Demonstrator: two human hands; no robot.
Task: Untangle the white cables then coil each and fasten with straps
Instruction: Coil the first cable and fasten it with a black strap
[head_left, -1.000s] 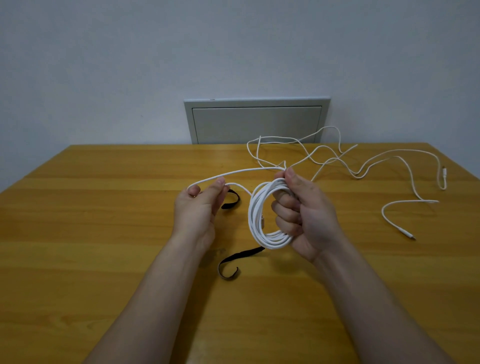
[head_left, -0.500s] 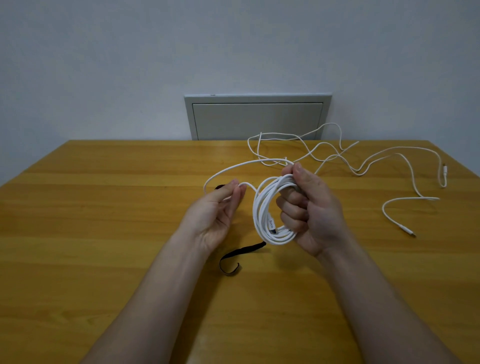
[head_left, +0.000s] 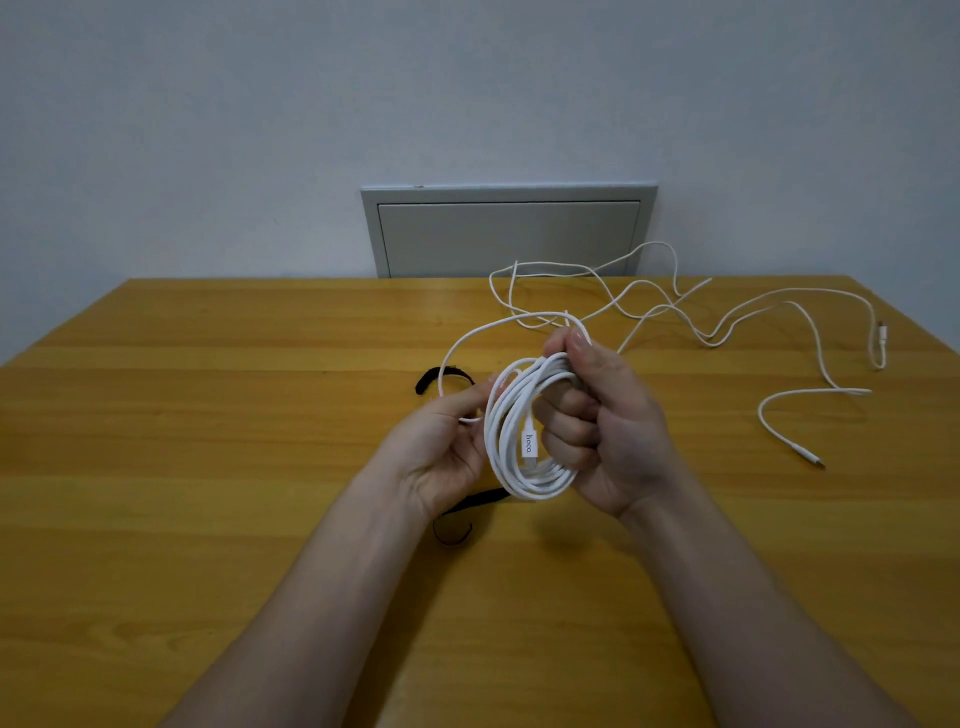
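Observation:
My right hand (head_left: 605, 426) grips a coil of white cable (head_left: 511, 436), its fingers through the loops and its thumb pressed on top. A loose strand (head_left: 457, 345) arcs from the coil's top round to my left hand (head_left: 441, 452), which pinches it just left of the coil. A second white cable (head_left: 727, 332) lies spread loosely over the far right of the wooden table (head_left: 208, 467). One black strap (head_left: 431, 376) lies behind my left hand. Another black strap (head_left: 457, 525) lies under my hands, partly hidden.
A grey metal panel (head_left: 509, 234) is set in the wall behind the table's far edge. The loose cable's plug ends lie at the right, one (head_left: 810, 457) near the middle right, another (head_left: 883, 330) by the right edge.
My left hand has moved right, up to the coil, carrying the loose strand with it. The free loop has grown shorter. My right hand has kept its grip on the coil.

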